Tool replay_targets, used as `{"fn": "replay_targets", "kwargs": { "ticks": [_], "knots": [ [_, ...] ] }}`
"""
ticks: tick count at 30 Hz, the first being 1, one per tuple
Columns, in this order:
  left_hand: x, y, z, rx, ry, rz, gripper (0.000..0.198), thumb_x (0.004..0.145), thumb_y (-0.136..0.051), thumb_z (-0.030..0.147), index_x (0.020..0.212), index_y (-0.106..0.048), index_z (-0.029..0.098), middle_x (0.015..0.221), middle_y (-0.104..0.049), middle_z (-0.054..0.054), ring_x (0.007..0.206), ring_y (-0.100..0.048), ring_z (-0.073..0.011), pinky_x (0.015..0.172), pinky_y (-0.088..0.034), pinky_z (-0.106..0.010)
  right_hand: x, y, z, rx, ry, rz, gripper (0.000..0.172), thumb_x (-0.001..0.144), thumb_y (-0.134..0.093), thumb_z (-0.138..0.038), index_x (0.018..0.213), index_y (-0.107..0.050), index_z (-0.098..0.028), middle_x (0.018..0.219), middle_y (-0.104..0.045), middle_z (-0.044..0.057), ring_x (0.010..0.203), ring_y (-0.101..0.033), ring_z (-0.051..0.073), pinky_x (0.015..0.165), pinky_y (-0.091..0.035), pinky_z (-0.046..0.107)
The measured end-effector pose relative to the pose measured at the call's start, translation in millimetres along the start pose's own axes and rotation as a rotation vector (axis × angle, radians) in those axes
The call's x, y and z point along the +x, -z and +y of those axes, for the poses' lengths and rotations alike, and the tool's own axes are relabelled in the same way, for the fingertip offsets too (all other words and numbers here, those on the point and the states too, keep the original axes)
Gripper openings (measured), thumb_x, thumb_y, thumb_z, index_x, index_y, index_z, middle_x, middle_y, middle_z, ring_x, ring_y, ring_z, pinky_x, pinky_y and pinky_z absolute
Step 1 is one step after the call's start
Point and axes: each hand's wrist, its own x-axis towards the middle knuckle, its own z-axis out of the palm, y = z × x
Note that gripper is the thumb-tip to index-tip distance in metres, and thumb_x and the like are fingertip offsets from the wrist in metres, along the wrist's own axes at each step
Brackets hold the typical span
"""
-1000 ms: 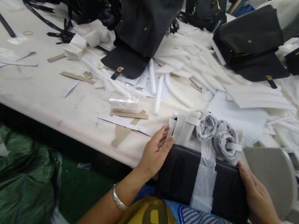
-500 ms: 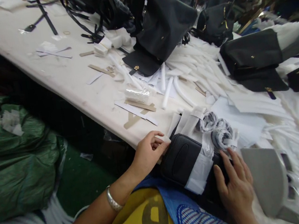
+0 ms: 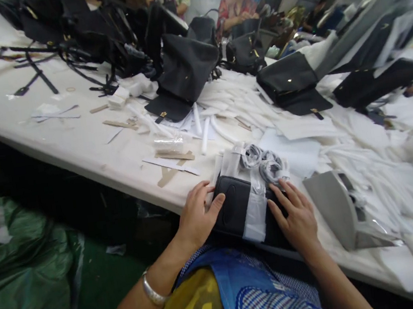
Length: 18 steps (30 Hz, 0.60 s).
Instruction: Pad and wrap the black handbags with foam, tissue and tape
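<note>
A small black bag (image 3: pixel 232 202) lies at the table's near edge in front of me, with a whitish band (image 3: pixel 256 216) wrapped across its middle. My left hand (image 3: pixel 199 213) is at the bag's left end, its thumb stretched toward the top face and its fingers extended along the far left corner. Spread fingers of my right hand (image 3: pixel 296 213) rest on the bag's right end. Against its far side are grey-and-white coils (image 3: pixel 262 161), apparently in clear wrapping, and pale strips. Whether anything lies under my left fingers is hidden.
A grey plastic holder (image 3: pixel 329 204) stands to the right, near white padding sheets (image 3: pixel 378 187). Farther back are black bags (image 3: pixel 189 68) and dark straps (image 3: pixel 38 72). Paper and card strips (image 3: pixel 172 166) lie left. A green sack (image 3: pixel 28 279) sits below; people (image 3: pixel 235 9) work beyond.
The view has tilted up and turned right. My left hand has opened from a pinch on a small white piece and now lies at the bag's end. My right hand stays on the bag.
</note>
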Motion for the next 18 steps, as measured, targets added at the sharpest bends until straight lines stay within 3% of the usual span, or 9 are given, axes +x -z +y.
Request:
{"fn": "replay_targets", "kwargs": {
  "ticks": [3, 6, 10, 14, 16, 18],
  "knots": [
    [-5, -13.8, -2, 0.174, 0.056, 0.061, 0.033, 0.093, -0.053, 0.043, 0.114, -0.061, 0.019, 0.12, -0.065, -0.012, 0.116, -0.059, -0.0277, 0.099, -0.046, -0.043, 5, 2, 2, 0.1, -0.019, -0.019, 0.042, 0.096, -0.05, -0.039, 0.136, -0.058, -0.028, 0.148, -0.05, 0.005, 0.141, -0.038, 0.03, 0.115, -0.029, 0.054],
    [0, -13.8, -1, 0.236, 0.073, 0.005, 0.032, 0.094, -0.049, 0.045, 0.109, -0.062, 0.02, 0.108, -0.07, -0.011, 0.107, -0.063, -0.0285, 0.097, -0.046, -0.046, 4, 8, 12, 0.328, -0.089, 0.05, 0.038, 0.098, -0.047, -0.038, 0.13, -0.063, -0.025, 0.139, -0.059, 0.006, 0.136, -0.046, 0.026, 0.117, -0.031, 0.047],
    [12, -1.1, 4, 0.262, 0.056, -0.113, 0.038, 0.09, -0.054, 0.052, 0.105, -0.065, 0.018, 0.108, -0.072, -0.012, 0.101, -0.068, -0.0282, 0.092, -0.05, -0.042, -10, 15, 34, 0.645, -0.47, 0.201, 0.055, 0.094, -0.054, -0.049, 0.14, -0.053, -0.021, 0.145, -0.053, 0.011, 0.131, -0.052, 0.028, 0.114, -0.036, 0.047],
    [27, -4.2, 6, 0.213, 0.119, -0.137, 0.064, 0.092, -0.047, 0.059, 0.14, -0.046, 0.016, 0.145, -0.052, -0.017, 0.13, -0.054, -0.0285, 0.11, -0.039, -0.044, -16, 20, 51, 0.914, -0.721, -0.04, 0.073, 0.085, -0.06, -0.062, 0.143, -0.05, -0.018, 0.153, -0.043, 0.015, 0.139, -0.041, 0.033, 0.116, -0.029, 0.053],
    [36, -9.3, 6, 0.184, 0.162, -0.162, 0.065, 0.093, -0.045, 0.061, 0.14, -0.047, 0.017, 0.147, -0.05, -0.015, 0.138, -0.045, -0.0274, 0.116, -0.03, -0.045, -11, 22, 56, 1.023, -0.751, -0.152, 0.07, 0.083, -0.062, -0.064, 0.137, -0.057, -0.019, 0.15, -0.047, 0.014, 0.14, -0.041, 0.033, 0.115, -0.03, 0.054],
    [43, -11.1, 9, 0.182, 0.172, -0.192, 0.059, 0.092, -0.045, 0.061, 0.132, -0.056, 0.019, 0.143, -0.056, -0.013, 0.139, -0.044, -0.0268, 0.118, -0.028, -0.045, -4, 24, 58, 1.149, -0.746, -0.25, 0.063, 0.082, -0.063, -0.064, 0.128, -0.063, -0.021, 0.141, -0.057, 0.012, 0.135, -0.048, 0.031, 0.112, -0.035, 0.052]
  ]
}}
